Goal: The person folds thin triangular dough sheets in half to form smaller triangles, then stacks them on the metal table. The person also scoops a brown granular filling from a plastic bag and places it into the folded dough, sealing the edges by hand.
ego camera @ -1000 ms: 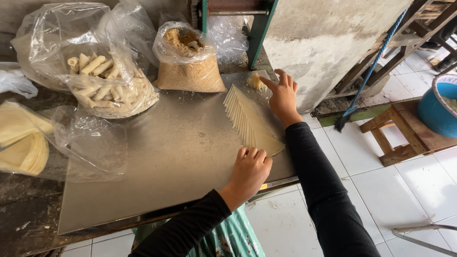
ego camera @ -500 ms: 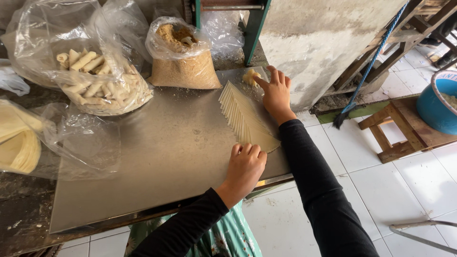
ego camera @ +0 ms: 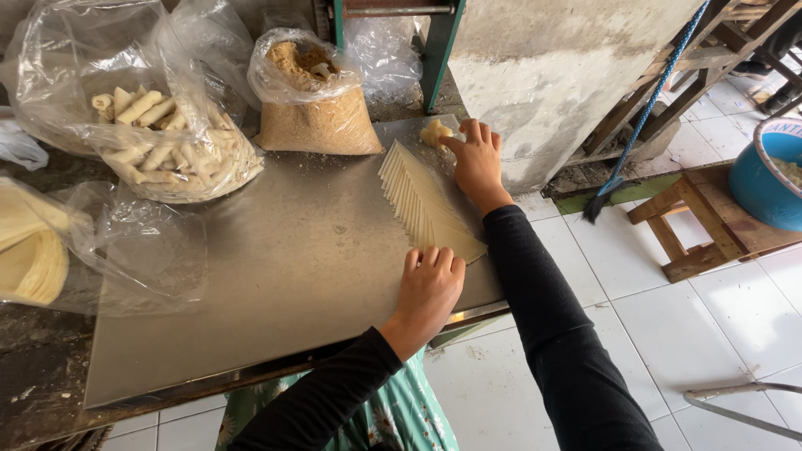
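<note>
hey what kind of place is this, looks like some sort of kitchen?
Probably a small home food workshop: fanned pastry wrappers on a steel worktop, a bag of finished rolls and a bag of crumbs.

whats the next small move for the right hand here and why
Probably pinch off a bit of the pale lump and bring it onto the top wrapper. The right hand already has fingertips on that lump at the far end of the fanned wrappers, while the left hand presses flat at their near end.

Left hand point(ego camera: 429, 286) flat, palm down; right hand point(ego camera: 476, 156) outstretched, fingers spread.
</note>
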